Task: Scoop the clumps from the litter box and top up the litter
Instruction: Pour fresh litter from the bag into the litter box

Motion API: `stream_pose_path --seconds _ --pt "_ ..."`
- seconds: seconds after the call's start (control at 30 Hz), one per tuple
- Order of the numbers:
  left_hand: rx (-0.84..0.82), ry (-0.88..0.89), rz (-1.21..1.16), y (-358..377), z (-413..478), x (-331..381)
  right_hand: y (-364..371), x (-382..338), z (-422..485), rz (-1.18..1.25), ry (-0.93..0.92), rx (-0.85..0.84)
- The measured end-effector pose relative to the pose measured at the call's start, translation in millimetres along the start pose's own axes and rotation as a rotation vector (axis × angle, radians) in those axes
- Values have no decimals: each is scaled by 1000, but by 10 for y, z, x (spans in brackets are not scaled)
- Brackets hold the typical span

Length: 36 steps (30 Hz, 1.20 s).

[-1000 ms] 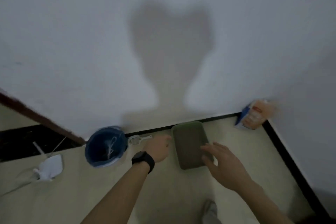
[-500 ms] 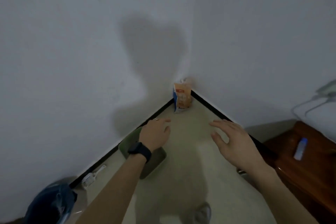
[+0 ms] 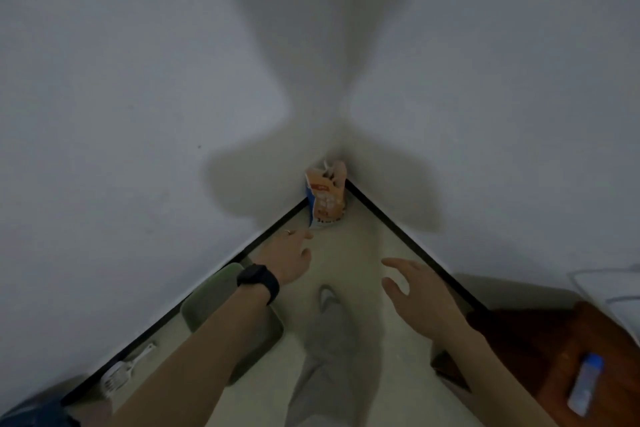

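Observation:
An orange and blue litter bag point(image 3: 326, 198) stands upright in the room corner, its top open. My left hand point(image 3: 290, 255), a black watch on its wrist, reaches toward the bag with relaxed fingers, its fingertips just short of the bag's base. My right hand point(image 3: 417, 295) hovers open over the floor to the right, holding nothing. The green litter box point(image 3: 213, 298) lies on the floor by the left wall, partly hidden under my left forearm. A white scoop point(image 3: 119, 376) lies by the skirting further left.
A blue bin point(image 3: 38, 414) shows at the bottom left edge. A brown wooden cabinet point(image 3: 554, 350) with a small blue-capped bottle point(image 3: 585, 383) on it stands at the right. My grey trouser leg and shoe point(image 3: 327, 298) are on the pale floor between my arms.
The view has swung right, from the litter box toward the corner. Both hands left the box area; my left hand has moved up close to the litter bag.

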<state>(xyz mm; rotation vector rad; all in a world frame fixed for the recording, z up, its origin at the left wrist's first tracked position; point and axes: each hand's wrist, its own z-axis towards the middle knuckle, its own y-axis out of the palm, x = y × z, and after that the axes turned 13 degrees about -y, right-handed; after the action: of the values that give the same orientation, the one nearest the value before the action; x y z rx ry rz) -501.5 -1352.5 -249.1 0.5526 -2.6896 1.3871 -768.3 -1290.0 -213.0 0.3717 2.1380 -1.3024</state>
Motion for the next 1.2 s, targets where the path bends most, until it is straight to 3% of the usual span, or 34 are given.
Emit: stream_pose_path --seconds 0.2,0.43,0.67,0.83,0.97,1.1,1.2 --pt "-116 -35 143 -191 1539 167 -31 367 1299 144 175 -81" --pt "-127 -73 165 166 3075 237 366 1033 2912 306 284 -121" --pt "48 -46 22 775 4664 210 1087 1767 4576 662 486 1" --pt "67 -9 60 1151 5682 325 1538 2200 5549 709 674 16" --pt "-30 -37 217 1523 6072 332 1888 2563 5849 662 707 101" --pt "-197 -94 16 1677 5962 232 1918 2743 5794 664 739 71" --pt "-193 -124 -37 1701 5688 156 1804 2656 5619 794 786 57"
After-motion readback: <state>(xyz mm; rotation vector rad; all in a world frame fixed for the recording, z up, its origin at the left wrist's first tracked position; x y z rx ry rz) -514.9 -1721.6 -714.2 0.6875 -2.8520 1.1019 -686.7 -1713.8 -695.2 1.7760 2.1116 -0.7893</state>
